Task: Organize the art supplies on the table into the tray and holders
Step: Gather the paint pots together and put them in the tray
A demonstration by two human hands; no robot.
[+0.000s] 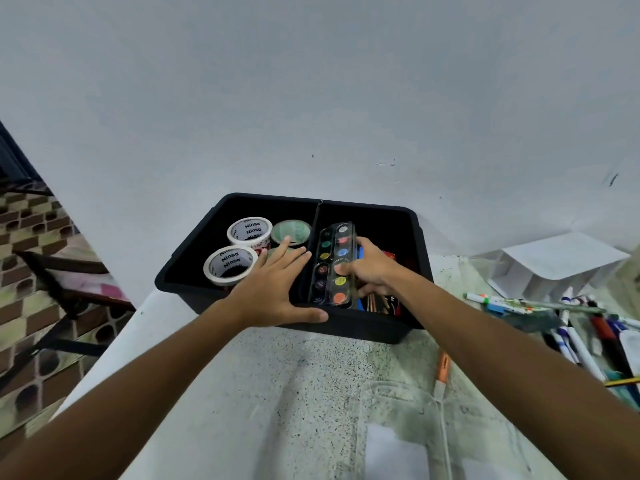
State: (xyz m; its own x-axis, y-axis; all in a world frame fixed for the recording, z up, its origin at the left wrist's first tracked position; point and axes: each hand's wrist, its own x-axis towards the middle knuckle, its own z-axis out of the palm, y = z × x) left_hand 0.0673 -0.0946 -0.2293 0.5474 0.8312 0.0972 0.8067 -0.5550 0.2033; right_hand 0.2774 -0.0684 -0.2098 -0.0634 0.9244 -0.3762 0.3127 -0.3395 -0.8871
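tapes (239, 251) sit in the tray (398, 332), left side. right hand (369, 268) grips the paint set (334, 265) over the right side; left hand (277, 289) lies flat on the rim. markers (571, 323) wait on the table (277, 393), holder (554, 268) unfilled: about halfway, i'd say.
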